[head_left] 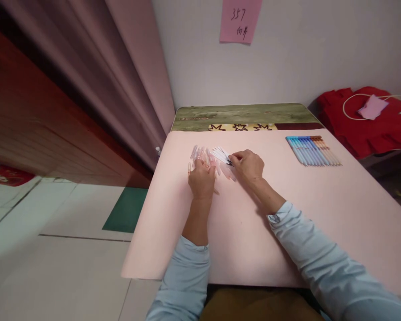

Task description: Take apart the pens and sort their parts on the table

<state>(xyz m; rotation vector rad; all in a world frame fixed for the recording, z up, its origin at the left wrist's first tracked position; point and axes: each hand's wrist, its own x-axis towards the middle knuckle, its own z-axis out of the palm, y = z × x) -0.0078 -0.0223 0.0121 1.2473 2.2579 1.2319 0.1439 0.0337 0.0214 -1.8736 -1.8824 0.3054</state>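
A cluster of pale pink, see-through pens (pixel 203 154) lies on the pink-covered table. My left hand (pixel 202 178) is over the cluster, its fingers curled down onto the pens and covering part of them. Beside it, a fan of thin white sticks with dark ends (pixel 219 154) points away to the left. My right hand (pixel 250 165) has its thumb and forefinger closed together at the dark ends of these sticks. More pale pink pieces (pixel 227 173) lie just below the right fingertips. How many pens are under my left hand is hidden.
A neat row of blue, purple and brown pens (pixel 313 151) lies on the right of the table cover (pixel 254 249). Behind is a patterned green table edge (pixel 243 112). A red cloth (pixel 341 116) with a white cable stands at right, a curtain (pixel 130 58) at left.
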